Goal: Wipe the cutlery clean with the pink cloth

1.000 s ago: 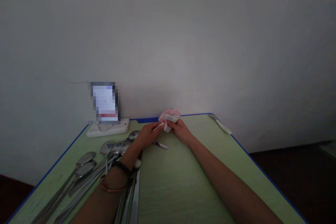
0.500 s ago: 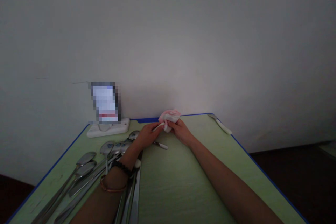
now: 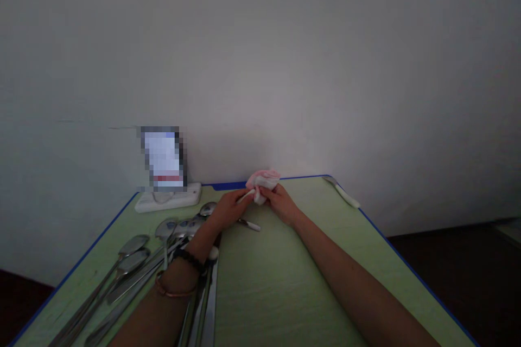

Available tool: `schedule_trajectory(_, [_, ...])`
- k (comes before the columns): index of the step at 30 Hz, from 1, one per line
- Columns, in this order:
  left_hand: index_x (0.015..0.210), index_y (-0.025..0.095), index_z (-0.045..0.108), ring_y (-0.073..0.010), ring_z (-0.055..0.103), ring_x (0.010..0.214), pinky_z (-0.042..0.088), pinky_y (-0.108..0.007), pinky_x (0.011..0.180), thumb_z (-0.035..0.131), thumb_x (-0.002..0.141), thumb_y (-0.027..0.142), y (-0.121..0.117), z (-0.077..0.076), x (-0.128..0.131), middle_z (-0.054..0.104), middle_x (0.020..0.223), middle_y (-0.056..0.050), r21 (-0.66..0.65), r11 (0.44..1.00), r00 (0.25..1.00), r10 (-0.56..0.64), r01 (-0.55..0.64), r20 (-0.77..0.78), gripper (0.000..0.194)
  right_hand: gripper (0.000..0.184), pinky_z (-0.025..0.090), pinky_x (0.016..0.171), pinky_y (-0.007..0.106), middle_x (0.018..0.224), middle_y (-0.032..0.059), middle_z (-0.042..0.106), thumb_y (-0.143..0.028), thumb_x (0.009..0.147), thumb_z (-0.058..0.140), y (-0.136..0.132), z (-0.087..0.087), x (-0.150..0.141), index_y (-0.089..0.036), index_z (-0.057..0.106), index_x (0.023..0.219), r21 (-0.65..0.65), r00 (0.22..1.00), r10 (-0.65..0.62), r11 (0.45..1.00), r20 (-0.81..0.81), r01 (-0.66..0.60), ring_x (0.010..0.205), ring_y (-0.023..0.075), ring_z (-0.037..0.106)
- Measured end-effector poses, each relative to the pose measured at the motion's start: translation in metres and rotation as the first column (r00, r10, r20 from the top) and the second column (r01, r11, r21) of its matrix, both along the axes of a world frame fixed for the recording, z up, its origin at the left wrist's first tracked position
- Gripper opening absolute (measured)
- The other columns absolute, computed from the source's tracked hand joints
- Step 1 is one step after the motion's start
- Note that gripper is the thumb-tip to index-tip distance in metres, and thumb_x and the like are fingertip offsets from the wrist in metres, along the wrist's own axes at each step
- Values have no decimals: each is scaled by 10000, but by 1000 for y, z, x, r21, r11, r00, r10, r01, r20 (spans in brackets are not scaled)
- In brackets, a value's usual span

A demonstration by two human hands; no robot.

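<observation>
Near the far edge of the green table (image 3: 285, 276), my right hand (image 3: 281, 204) is closed on a crumpled pink and white cloth (image 3: 262, 181). My left hand (image 3: 228, 209) pinches the white handle of a utensil (image 3: 245, 197) whose other end goes into the cloth. Both hands meet at the cloth, just above the tabletop. The utensil's head is hidden inside the cloth.
Several long metal spoons (image 3: 134, 260) lie in a row at the left, partly under my left forearm. One more utensil (image 3: 249, 224) lies under my hands. A white-handled utensil (image 3: 344, 194) rests at the far right edge. A white power strip (image 3: 167, 200) sits against the wall.
</observation>
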State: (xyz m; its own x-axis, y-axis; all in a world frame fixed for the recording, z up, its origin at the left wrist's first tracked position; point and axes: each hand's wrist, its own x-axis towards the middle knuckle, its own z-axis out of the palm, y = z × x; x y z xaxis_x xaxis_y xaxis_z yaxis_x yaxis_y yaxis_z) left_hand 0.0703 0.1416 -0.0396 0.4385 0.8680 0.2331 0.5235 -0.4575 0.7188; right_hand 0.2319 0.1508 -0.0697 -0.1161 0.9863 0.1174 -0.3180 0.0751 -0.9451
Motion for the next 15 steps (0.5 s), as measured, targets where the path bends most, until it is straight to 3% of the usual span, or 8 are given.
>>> schedule_trajectory(10, [869,139,666,-185,577,679,413,-247,614,393,871,418,0,0,0,658,707,-23,-3,1000,1000,-5,5,3,391,228,454,695,269,796,-4,670,-282,630,706,-2,2,-1,-185,647,828,-33,997,28,999,-66,-30,714,139,570])
schedule_trajectory(15, [933,152,669,-186,579,691,416,-252,641,404,869,410,0,0,0,668,747,-21,-14,1000,1000,-22,22,14,376,177,461,626,251,676,-23,653,-121,601,620,1,3,-1,-176,623,769,-167,967,-55,986,-248,13,618,122,563])
